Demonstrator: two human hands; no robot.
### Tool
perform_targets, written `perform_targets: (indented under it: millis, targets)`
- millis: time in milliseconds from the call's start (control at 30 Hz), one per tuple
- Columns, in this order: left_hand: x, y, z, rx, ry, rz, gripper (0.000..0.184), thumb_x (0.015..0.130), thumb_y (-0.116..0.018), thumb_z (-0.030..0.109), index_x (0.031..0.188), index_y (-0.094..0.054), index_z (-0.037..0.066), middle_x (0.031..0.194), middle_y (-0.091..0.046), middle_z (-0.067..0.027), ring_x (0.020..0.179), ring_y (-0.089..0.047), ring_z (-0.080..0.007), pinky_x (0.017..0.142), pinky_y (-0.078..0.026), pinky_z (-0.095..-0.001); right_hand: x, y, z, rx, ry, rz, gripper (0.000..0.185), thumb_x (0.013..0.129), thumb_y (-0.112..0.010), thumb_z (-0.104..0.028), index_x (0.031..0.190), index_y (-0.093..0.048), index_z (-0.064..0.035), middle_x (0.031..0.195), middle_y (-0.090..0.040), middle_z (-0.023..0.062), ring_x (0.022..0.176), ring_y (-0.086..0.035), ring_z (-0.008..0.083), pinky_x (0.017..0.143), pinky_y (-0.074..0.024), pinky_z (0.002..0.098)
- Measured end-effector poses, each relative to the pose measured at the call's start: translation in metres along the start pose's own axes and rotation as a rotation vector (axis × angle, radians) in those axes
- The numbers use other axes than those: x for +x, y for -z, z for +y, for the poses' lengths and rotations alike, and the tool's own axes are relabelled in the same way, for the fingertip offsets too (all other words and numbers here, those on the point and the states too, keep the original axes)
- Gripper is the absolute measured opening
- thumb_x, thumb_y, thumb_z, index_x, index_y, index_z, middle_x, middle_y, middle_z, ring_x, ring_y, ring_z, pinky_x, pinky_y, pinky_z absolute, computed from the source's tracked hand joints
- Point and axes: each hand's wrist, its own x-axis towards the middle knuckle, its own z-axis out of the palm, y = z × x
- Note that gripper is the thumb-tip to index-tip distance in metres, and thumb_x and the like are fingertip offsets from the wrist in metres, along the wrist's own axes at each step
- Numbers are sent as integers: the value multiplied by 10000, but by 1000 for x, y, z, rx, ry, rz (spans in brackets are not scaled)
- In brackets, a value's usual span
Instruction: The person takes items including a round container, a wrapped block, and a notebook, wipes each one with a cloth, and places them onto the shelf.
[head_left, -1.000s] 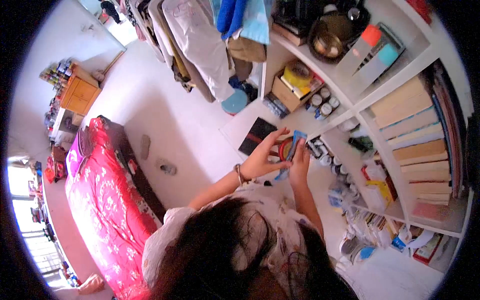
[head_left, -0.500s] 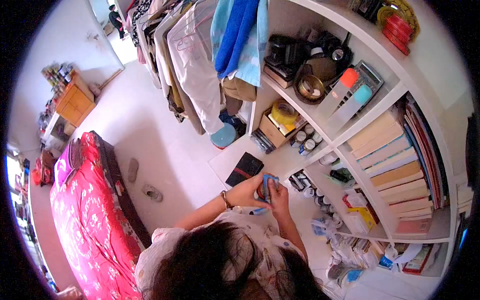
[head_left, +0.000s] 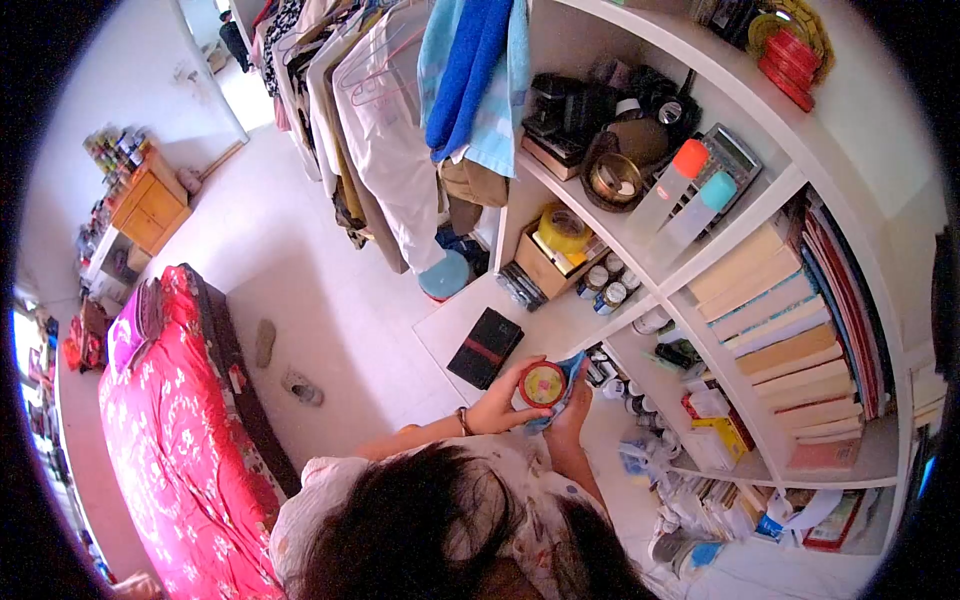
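Fingers of my left hand (head_left: 497, 402) curl around a round jar (head_left: 542, 384) with a red rim and a yellowish top that faces up. On its other side, my right hand (head_left: 570, 418) is closed on a blue cloth (head_left: 575, 367), pressed against the jar's side. Part of the cloth also shows below the jar. Just beyond my hands, a black box or book with a red band (head_left: 486, 347) lies on the white surface (head_left: 440, 325).
To the right stands a white shelf unit (head_left: 668, 290) with books (head_left: 790, 340), spray bottles (head_left: 680, 185) and small jars. Clothes (head_left: 385, 130) hang ahead. At left is a bed with a red cover (head_left: 170, 420); shoes (head_left: 302, 387) lie on the floor. A person (head_left: 233, 42) is far off.
The jar has turned so its round top now faces up in view. My right hand with the cloth has shifted slightly right, to the jar's side.
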Motion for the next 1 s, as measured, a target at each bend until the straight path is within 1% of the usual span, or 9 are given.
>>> perform_targets:
  millis: [133,200,400,467,567,667,767,900,1000]
  targets:
    - [16,16,10,132,-286,292,764,629,-812,211,1238,-379,51,1295,-369,-166,1195,-377,-315,1004,-293,-395,6,17,5,203,-75,99,412,884,-489,-483,733,-547,-104,641,-516,-7,552,-485,100,496,-399,245]
    - [38,23,24,-217,-165,426,771,591,-827,289,1193,-409,48,1265,-370,-171,1204,-359,-316,1005,-281,-398,10,35,7,273,-28,121,367,875,-524,-453,699,-528,-131,593,-464,-26,519,-448,90,456,-349,239]
    - [172,69,203,205,-805,216,701,513,-817,423,1011,-500,44,995,-497,-111,974,-450,-272,866,-331,-362,-16,65,-15,36,38,182,407,915,-471,-411,625,-481,-125,535,-428,-24,454,-422,96,433,-336,246]
    - [221,55,263,609,-1037,249,712,522,-786,474,1005,-506,33,1004,-504,-116,969,-457,-286,869,-333,-365,-22,66,-13,55,66,235,414,917,-467,-410,619,-475,-123,530,-427,-18,443,-417,100,425,-333,251]
    - [297,16,315,562,-1067,404,600,612,-719,466,935,-603,-26,930,-598,-180,869,-555,-301,809,-415,-375,-29,74,-10,66,109,291,419,921,-457,-403,613,-470,-118,524,-425,-12,433,-411,105,414,-326,257]
    - [335,5,358,525,-503,-96,603,668,-670,494,915,-627,-54,923,-615,-257,882,-608,-317,808,-471,-390,-41,76,-22,35,84,328,399,923,-451,-375,618,-469,-119,535,-424,-20,444,-397,102,420,-312,255]
    - [407,-30,340,422,-426,-484,694,570,-717,575,981,-651,19,1074,-597,-158,992,-531,-278,867,-389,-324,-44,95,-8,51,139,372,388,913,-467,-377,619,-465,-123,548,-421,-26,454,-377,101,422,-306,257]
    - [408,-52,329,435,-134,-559,596,627,-774,448,1035,-649,32,1113,-599,-114,1013,-564,-222,842,-447,-343,-32,119,16,127,35,572,381,895,-496,-397,625,-465,-130,562,-408,-29,492,-380,104,451,-308,265]
    - [424,-63,326,697,-177,-455,548,641,-769,435,991,-660,28,1088,-606,-111,1004,-568,-225,841,-453,-336,-38,118,8,155,3,595,379,889,-505,-401,628,-466,-130,568,-399,-30,513,-374,106,470,-299,277]
